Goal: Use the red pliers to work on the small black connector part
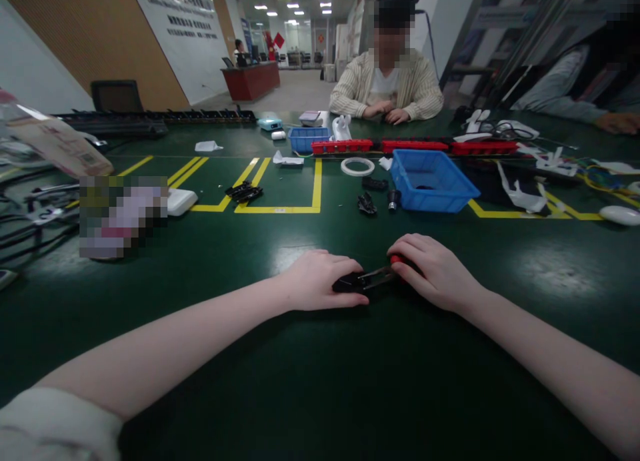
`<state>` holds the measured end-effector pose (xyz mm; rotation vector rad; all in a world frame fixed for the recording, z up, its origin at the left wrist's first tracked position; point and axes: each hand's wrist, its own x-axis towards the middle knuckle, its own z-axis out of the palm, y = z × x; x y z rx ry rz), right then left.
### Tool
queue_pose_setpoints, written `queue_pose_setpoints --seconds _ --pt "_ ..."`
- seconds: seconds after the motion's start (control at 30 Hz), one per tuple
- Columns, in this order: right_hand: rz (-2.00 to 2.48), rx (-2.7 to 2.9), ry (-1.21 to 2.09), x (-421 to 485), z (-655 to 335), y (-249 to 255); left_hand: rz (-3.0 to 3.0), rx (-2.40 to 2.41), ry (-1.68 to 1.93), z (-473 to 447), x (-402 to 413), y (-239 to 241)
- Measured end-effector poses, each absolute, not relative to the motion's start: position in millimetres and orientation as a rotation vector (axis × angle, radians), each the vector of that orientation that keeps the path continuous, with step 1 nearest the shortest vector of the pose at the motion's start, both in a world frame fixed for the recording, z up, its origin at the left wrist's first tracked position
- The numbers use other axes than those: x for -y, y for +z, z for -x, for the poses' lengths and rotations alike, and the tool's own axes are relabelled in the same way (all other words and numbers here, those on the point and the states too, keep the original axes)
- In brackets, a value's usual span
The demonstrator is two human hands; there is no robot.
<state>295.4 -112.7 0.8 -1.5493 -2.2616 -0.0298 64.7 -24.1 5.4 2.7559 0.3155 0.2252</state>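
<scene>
Over the near part of the green table, my left hand is closed around a small black part, thumb and fingers on either side of it. From the right, my right hand grips a red-handled tool, mostly hidden by the fingers. A thin metallic piece spans the gap between the hands and meets the black part; which of the two it belongs to I cannot tell. Beyond the hands lie a clump of small black parts and a dark cylinder.
A blue bin stands beyond my right hand, near a white tape ring. Behind them runs a red rail. More black parts lie left, past a white case. A person sits opposite; another is at right.
</scene>
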Motion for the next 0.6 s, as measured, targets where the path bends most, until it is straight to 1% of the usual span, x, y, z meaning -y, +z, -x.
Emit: queue_pose_setpoints --seconds 0.13,0.27,0.37,0.6 --pt "1.494 2.275 -0.054 116 -311 1 -2.789 -0.341 0.217 -65 25 5" --pt "1.549 2.403 0.026 115 -325 -1 -2.802 -0.357 0.239 -65 26 5" --pt "1.6 2.398 0.048 113 -328 -3 -2.784 -0.388 0.228 -65 26 5" --pt "1.527 2.424 -0.064 110 -326 -1 -2.754 -0.411 0.254 -63 25 5"
